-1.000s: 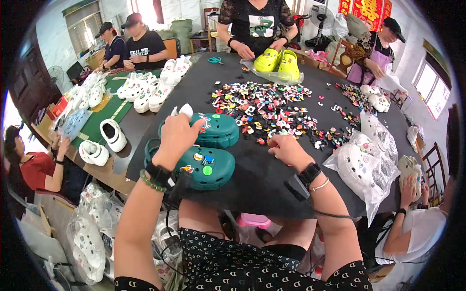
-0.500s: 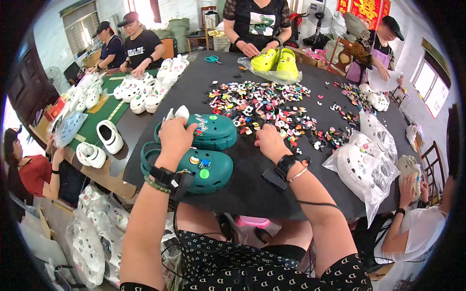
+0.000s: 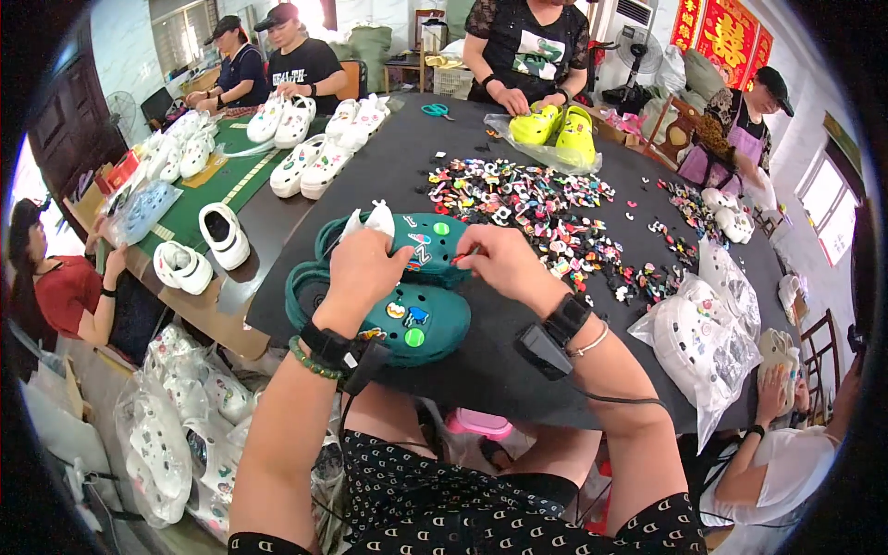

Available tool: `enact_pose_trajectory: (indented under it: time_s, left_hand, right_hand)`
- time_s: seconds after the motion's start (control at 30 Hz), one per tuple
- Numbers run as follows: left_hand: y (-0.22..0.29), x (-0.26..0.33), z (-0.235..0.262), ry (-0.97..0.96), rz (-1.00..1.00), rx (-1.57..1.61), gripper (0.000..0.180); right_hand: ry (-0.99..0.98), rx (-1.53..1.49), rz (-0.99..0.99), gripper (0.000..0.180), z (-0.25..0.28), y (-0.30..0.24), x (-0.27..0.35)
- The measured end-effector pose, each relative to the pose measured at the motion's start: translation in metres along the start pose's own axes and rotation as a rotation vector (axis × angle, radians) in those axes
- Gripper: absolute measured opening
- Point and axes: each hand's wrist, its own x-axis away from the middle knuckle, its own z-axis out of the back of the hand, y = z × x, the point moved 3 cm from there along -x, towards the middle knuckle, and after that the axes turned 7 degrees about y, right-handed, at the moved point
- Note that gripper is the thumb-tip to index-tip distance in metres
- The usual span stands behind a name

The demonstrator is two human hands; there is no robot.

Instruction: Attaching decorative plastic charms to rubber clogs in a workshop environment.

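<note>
hands now together, black table

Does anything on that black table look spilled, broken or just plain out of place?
Nothing looks damaged. The small colourful charms lie scattered loose over the black table, not in any tray, but that looks like a working pile. The two green clogs under both hands sit side by side.

Two teal clogs lie side by side on a black table. The left hand rests on them; the right hand pinches a small charm at the far clog's top. A heap of colourful charms lies beyond, with yellow clogs further back.
</note>
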Motion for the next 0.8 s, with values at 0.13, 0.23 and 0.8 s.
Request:
enact_pose_trajectory:
  time_s: [0.13, 0.23, 0.8]
  left_hand:
    - [0.000, 0.001, -0.002, 0.032, -0.038, 0.023, 0.046]
    - [-0.002, 0.003, -0.001, 0.063, -0.058, 0.034, 0.046]
    - [0.001, 0.005, 0.002, 0.005, -0.032, 0.053, 0.040]
  right_hand:
    - [0.056, 0.124, 0.112, 0.014, -0.015, -0.005, -0.011]
    - [-0.020, 0.051, -0.067, 0.013, -0.023, 0.006, -0.017]
    - [-0.076, 0.440, -0.140, 0.073, -0.030, 0.009, -0.044]
